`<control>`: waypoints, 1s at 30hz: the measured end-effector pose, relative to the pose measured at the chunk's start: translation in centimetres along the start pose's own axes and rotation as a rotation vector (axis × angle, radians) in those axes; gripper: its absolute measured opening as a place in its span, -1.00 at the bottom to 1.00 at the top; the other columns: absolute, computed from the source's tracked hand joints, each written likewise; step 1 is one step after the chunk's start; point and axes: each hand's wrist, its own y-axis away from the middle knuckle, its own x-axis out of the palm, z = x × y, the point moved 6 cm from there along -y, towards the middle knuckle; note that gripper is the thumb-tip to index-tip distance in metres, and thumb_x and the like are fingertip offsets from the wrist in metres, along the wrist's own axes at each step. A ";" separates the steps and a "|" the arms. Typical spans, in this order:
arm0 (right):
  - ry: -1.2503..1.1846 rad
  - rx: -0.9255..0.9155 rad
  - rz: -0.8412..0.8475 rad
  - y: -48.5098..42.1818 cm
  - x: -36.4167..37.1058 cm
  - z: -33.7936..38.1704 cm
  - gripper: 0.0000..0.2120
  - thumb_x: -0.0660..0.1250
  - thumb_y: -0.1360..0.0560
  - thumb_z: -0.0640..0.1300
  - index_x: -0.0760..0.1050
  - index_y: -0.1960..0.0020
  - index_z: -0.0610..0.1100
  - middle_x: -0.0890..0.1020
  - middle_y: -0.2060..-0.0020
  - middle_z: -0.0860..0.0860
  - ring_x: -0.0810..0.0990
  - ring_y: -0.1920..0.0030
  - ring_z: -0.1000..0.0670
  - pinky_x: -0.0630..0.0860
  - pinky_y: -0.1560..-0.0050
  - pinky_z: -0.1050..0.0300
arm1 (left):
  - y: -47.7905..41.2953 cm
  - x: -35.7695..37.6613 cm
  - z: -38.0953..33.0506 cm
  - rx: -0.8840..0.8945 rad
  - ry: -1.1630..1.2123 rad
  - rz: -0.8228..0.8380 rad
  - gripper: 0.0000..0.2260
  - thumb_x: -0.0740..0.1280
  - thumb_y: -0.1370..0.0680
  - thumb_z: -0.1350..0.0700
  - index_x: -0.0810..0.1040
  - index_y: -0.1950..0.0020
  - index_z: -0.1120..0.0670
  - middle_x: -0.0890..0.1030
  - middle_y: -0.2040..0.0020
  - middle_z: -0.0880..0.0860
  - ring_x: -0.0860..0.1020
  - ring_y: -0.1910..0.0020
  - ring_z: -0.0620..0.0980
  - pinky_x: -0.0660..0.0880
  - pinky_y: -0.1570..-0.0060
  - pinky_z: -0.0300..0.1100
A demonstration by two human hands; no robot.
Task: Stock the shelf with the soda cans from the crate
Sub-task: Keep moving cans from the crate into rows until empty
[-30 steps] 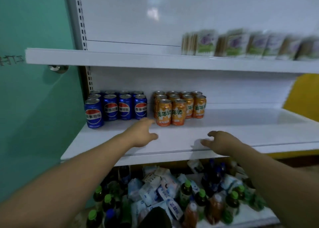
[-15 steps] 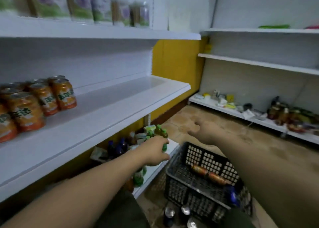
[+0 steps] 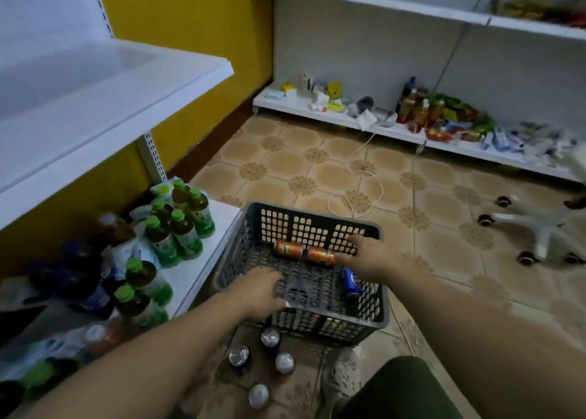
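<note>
Shelf: white board at my far left, well above the crate; this is where the cans go.
Green-capped bottles: they stand on the low board beside the crate; they are not part of the task.
Left hand: palm down over the crate floor, fingers loosely extended, holding nothing.
Floor cans: four stand upright just outside the near wall.
Crate: grey, perforated, on the tiled floor.
Orange cans: two lie end to end at the far wall.
Blue can: it lies by the right wall.
Right hand: fingers reach to the nearer orange can's end; no closed grip yet.
Change: one second ago both hands were at the shelf, empty. Now both are in the crate, so I judge that a new pick begins.
</note>
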 end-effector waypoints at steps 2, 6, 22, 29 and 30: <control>-0.001 0.031 0.054 -2.7 1.9 -2.1 -0.38 0.22 -0.56 0.23 0.25 -0.49 -0.09 0.48 -0.34 -0.11 0.49 -0.26 -0.12 0.43 -0.20 0.03 | -3.1 2.1 0.3 0.013 -0.003 0.045 -0.42 0.29 -0.52 -0.16 0.28 -0.48 0.03 0.32 -0.45 0.07 0.28 -0.42 0.06 0.30 -0.37 0.00; 0.023 0.075 0.160 -7.8 6.6 -5.7 -0.43 0.21 -0.57 0.19 0.27 -0.47 -0.10 0.50 -0.29 -0.12 0.51 -0.21 -0.12 0.46 -0.18 0.04 | -8.2 6.4 2.0 0.001 -0.063 0.116 -0.41 0.27 -0.52 -0.22 0.28 -0.47 0.03 0.33 -0.44 0.07 0.28 -0.41 0.08 0.28 -0.37 0.04; -0.007 0.049 0.479 -23.2 25.9 -10.1 -0.52 0.22 -0.60 0.08 0.30 -0.45 -0.09 0.47 -0.34 -0.13 0.47 -0.28 -0.13 0.40 -0.25 0.07 | -18.5 15.9 9.4 0.183 -0.292 0.000 -0.41 0.15 -0.40 -0.44 0.55 -0.18 -0.06 0.60 -0.18 -0.08 0.54 -0.17 -0.05 0.35 -0.24 -0.06; 0.187 0.021 0.740 -26.4 33.2 -11.3 -0.30 0.36 -0.51 0.11 0.16 -0.53 -0.07 0.32 -0.45 -0.15 0.34 -0.40 -0.18 0.27 -0.38 0.04 | -18.6 16.8 10.0 0.211 -0.304 -0.094 -0.42 0.13 -0.36 -0.45 0.58 -0.10 -0.08 0.64 -0.03 -0.10 0.58 -0.04 -0.05 0.41 -0.05 -0.09; 0.183 0.021 0.767 -26.6 33.6 -11.3 -0.26 0.40 -0.48 0.11 0.15 -0.53 -0.07 0.31 -0.45 -0.14 0.35 -0.40 -0.18 0.28 -0.38 0.04 | -18.6 16.8 10.1 0.205 -0.315 -0.114 -0.41 0.13 -0.37 -0.46 0.56 -0.15 -0.08 0.63 -0.06 -0.11 0.56 -0.08 -0.05 0.39 -0.08 -0.09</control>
